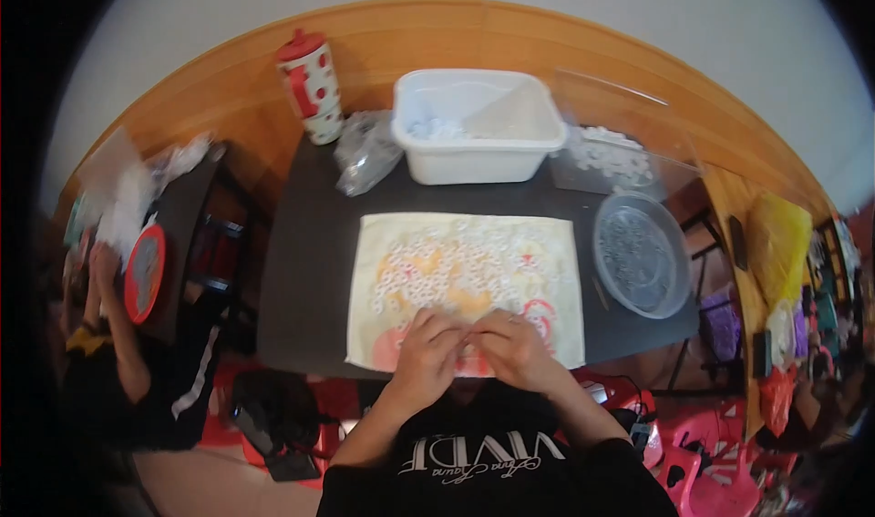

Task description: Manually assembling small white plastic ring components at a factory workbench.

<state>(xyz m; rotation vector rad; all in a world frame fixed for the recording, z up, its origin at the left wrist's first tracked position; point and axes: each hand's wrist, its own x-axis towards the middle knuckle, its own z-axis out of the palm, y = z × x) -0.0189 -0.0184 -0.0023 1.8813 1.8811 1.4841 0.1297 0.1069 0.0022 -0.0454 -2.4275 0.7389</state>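
Both my left hand point(426, 353) and right hand point(517, 348) pinch together on the cloth point(565, 321), fingertips meeting; what they grip I cannot tell. White pieces point(456, 266) lie at twelve o'clock.

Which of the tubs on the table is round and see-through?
The shallow clear bowl on the right of the dark table, beside the cloth. The other tub at the back is white, rectangular and deeper.

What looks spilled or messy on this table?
Small white pieces lie scattered loose across the cloth, just beyond the left hand and right hand. It looks laid out rather than spilled. Nothing seems tipped or broken.
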